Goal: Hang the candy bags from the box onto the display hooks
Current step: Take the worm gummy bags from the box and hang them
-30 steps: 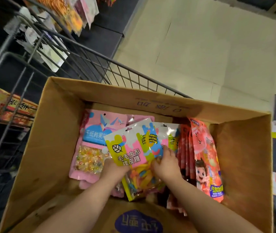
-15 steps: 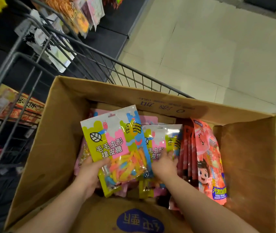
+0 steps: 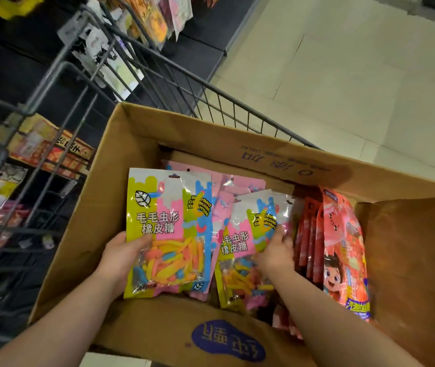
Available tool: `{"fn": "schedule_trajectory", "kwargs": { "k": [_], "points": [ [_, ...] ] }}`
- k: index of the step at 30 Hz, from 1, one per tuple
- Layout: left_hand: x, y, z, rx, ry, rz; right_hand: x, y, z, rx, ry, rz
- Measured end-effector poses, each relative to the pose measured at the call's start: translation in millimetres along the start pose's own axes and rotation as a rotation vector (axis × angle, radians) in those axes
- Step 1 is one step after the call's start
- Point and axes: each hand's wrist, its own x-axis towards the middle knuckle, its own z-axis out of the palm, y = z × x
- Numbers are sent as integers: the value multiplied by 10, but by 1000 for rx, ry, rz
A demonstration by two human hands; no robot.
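An open cardboard box (image 3: 142, 128) rests in a wire cart and holds many candy bags. My left hand (image 3: 121, 256) grips a stack of yellow, pink and blue gummy-worm bags (image 3: 168, 226) by their left edge, lifted over the box's left half. My right hand (image 3: 276, 251) lies on a second gummy-worm bag (image 3: 240, 242) still inside the box, fingers curled over its upper right part. Pink bags (image 3: 237, 184) lie underneath. Orange-red bags with a cartoon child (image 3: 343, 250) stand upright along the right side.
The grey wire cart (image 3: 219, 94) surrounds the box. Display racks with hanging snack bags (image 3: 158, 19) and boxed goods (image 3: 49, 149) fill the left. Pale tiled floor (image 3: 356, 75) stretches beyond the cart. A dark shelf edge lies at the far right.
My left hand has raised the gummy-worm bags out of the pile and moved them left and up. My right hand has stayed on the second bag in the box.
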Motion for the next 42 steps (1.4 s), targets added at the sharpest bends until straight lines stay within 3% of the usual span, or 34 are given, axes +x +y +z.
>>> {"fn": "schedule_trajectory", "kwargs": {
  "k": [5,15,23,33,42],
  "points": [
    [-51,-22,25,111,-88,-23,91,38,-51,200,34,50],
    [-491,154,61,12,-83,72,-465,-262,-377,653,35,-276],
    [-880,383,-186,-117,-7,183,-628,-459,-914,713,28,-375],
    [-1417,448,-487,-364,74,334,-1247,-909,-1352,714,34,-732],
    [-2222,36,-1638,-653,295,489,-2336,-1479,-911,763,-163,-964]
  ]
}}
